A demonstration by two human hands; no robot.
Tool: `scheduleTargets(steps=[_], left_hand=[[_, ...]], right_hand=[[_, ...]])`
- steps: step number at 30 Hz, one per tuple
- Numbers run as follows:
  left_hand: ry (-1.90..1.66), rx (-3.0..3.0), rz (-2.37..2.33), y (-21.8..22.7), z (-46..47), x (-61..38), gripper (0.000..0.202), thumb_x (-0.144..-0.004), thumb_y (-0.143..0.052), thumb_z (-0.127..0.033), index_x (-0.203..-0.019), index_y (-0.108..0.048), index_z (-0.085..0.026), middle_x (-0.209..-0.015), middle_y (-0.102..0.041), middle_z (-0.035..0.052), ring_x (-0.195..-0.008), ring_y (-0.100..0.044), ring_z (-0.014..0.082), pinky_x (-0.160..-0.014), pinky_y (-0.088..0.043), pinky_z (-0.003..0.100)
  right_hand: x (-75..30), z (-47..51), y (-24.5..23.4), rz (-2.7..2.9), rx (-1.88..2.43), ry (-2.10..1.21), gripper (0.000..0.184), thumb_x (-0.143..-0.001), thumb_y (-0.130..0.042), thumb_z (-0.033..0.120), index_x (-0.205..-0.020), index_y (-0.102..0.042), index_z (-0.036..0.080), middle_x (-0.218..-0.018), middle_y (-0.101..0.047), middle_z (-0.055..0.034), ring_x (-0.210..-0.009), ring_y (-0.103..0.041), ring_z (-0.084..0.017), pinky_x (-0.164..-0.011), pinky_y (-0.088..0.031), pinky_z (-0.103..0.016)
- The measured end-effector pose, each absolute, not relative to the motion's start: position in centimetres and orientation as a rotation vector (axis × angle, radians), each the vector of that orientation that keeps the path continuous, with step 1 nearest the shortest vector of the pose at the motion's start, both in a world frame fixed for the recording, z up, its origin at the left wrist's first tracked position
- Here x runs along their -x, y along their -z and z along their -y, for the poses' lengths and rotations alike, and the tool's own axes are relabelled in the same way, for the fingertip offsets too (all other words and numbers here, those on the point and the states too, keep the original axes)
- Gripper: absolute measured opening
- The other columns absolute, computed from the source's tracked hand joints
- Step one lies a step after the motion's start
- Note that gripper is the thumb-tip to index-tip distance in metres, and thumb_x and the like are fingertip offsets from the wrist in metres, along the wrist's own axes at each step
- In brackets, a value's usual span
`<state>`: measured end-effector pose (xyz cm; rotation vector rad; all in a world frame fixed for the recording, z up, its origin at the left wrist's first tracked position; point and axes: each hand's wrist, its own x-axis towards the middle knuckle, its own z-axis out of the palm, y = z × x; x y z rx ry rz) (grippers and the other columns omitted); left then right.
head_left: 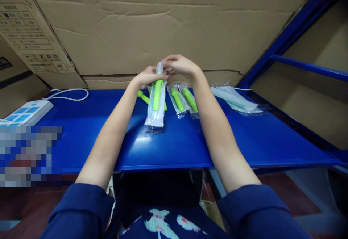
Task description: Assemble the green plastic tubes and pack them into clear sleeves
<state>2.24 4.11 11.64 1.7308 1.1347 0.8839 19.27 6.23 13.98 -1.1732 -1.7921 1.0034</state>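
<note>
A bright green stick with a clear cap point(157, 96) lies along a clear plastic packet with a pale insert point(154, 120), raised above the table. My left hand point(150, 76) is closed around the upper part of the stick and packet, thumb across it just below the cap. At the packet's upper end, my right hand point(181, 65) has its fingers bent and pinched close to the cap; their tips are partly hidden. Behind the packet, loose green sticks point(143, 96) show in part. Just right of it lie two bagged green sticks point(178, 99), one partly behind my right forearm.
Several flat plastic packets point(236, 99) lie on the blue table point(168, 152) at right. A white power strip point(29, 112) with a cable point(73, 97) sits at left. Cardboard point(152, 29) walls the back; a blue metal frame point(307, 67) stands at right.
</note>
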Motion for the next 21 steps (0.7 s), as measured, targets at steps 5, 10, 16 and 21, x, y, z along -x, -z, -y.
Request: scheduleTargets(steps=[5, 10, 16, 21], left_hand=[[-0.903, -1.740, -1.132, -12.2, -3.3, -2.4, 0.019, -0.079, -0.075, -0.017, -0.092, -0.062, -0.011, -0.074, -0.057, -0.0006, -0.066, -0.055, 0.0092, -0.071, -0.044, 0.027], [-0.947, -1.686, -1.113, -12.2, -3.4, -2.3, 0.026, -0.079, -0.076, -0.017, -0.100, -0.060, -0.013, -0.080, -0.063, 0.0004, -0.069, -0.061, 0.0106, -0.073, -0.049, 0.027], [-1.012, -1.701, -1.088, -12.1, -3.5, -2.2, 0.025, -0.074, -0.076, -0.008, -0.092, -0.059, -0.013, -0.081, -0.063, -0.0004, -0.073, -0.062, 0.0097, -0.083, -0.052, 0.028], [-1.032, -1.692, -1.102, -12.0, -3.5, -2.4, 0.027, -0.075, -0.076, -0.008, -0.095, -0.058, -0.013, -0.083, -0.065, 0.0016, -0.079, -0.066, 0.0130, -0.087, -0.053, 0.031]], right_hand=[[-19.6, -5.8, -14.4, 1.823, 1.199, -0.975, 0.008, -0.098, -0.060, 0.024, -0.099, -0.066, 0.018, -0.083, -0.073, -0.0045, -0.070, -0.070, -0.013, -0.067, -0.060, -0.024], [-19.3, -5.2, -14.6, 1.872, 1.249, -0.961, 0.025, -0.103, -0.054, 0.030, -0.086, -0.067, 0.017, -0.082, -0.073, -0.0054, -0.072, -0.069, -0.013, -0.067, -0.057, -0.022], [-19.0, -4.8, -14.7, 2.001, 1.294, -0.937, 0.038, -0.103, -0.055, 0.043, -0.079, -0.067, 0.016, -0.078, -0.072, -0.0053, -0.072, -0.067, -0.011, -0.068, -0.054, -0.021], [-19.4, -4.8, -14.5, 2.017, 1.236, -1.020, 0.029, -0.099, -0.062, 0.039, -0.081, -0.066, 0.017, -0.079, -0.071, -0.0035, -0.077, -0.068, -0.012, -0.070, -0.055, -0.021]])
